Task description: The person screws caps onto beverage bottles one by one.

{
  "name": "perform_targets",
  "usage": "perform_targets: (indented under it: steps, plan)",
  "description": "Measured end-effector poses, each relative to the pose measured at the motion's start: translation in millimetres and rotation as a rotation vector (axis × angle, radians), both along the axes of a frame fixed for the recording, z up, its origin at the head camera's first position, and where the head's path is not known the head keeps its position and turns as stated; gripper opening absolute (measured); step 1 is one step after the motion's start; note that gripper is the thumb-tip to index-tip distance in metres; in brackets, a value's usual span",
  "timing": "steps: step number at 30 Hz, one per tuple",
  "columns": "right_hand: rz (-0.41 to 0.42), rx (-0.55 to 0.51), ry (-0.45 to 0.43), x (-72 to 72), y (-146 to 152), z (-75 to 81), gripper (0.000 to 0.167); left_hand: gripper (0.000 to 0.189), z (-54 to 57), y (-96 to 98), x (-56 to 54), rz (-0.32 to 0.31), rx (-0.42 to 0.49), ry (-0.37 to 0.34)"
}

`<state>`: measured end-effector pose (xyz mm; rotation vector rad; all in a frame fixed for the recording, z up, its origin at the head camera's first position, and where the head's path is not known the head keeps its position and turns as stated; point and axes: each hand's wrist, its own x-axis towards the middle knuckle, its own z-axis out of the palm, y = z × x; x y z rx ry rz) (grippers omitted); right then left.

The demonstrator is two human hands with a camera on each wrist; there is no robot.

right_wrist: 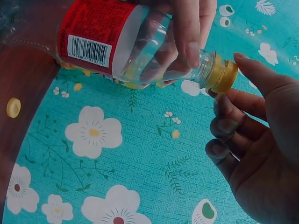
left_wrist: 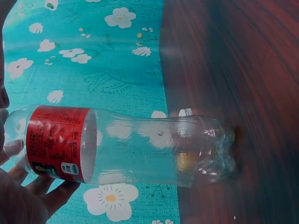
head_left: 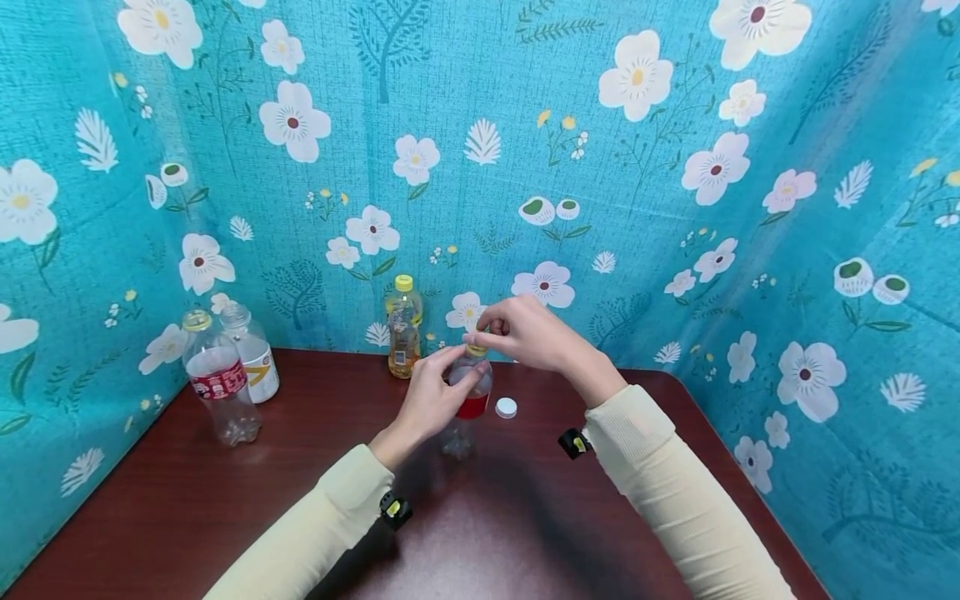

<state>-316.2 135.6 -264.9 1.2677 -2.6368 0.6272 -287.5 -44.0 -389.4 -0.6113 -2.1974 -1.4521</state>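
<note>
A clear plastic bottle [head_left: 472, 406] with a red label stands upright on the table in the head view. My left hand [head_left: 431, 392] grips it around its upper part, above and beside the label [left_wrist: 60, 142]. At the bottle's mouth, my right hand [head_left: 528, 333] pinches a yellow cap [right_wrist: 225, 77] between thumb and index finger. The other right-hand fingers [right_wrist: 224, 126] are curled loosely below the cap in the right wrist view. A yellow ring sits on the neck just under the cap. The bottle appears empty.
Beside the bottle, on its right, a white cap [head_left: 506, 407] lies on the dark red table [head_left: 465, 550]. A yellow-capped bottle [head_left: 405, 329] with some amber liquid stands behind. At the left are a red-labelled bottle [head_left: 217, 379] and a white-labelled bottle [head_left: 258, 367]. A floral curtain [head_left: 480, 242] surrounds the table.
</note>
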Motion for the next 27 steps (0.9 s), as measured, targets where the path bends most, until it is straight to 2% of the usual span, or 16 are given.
perform_targets:
  steps: [6,11,19,27]
  plan:
    - [0.053,0.036,-0.021,-0.1,-4,3.8,0.015,0.038,0.6,-3.6,-0.1,0.005,0.009,-0.025]
    - [0.121,0.111,-0.019,0.8,-4,10.1,0.016,0.037,-1.1,-6.2,-1.0,0.002,0.017,-0.031]
    - [0.146,0.202,-0.031,0.6,-3,16.8,0.029,0.04,-4.3,-9.4,-2.3,-0.009,0.014,-0.031]
    - [0.16,0.207,-0.04,-2.4,-5,19.2,0.029,0.038,-3.2,-10.1,-4.1,-0.011,0.013,-0.023]
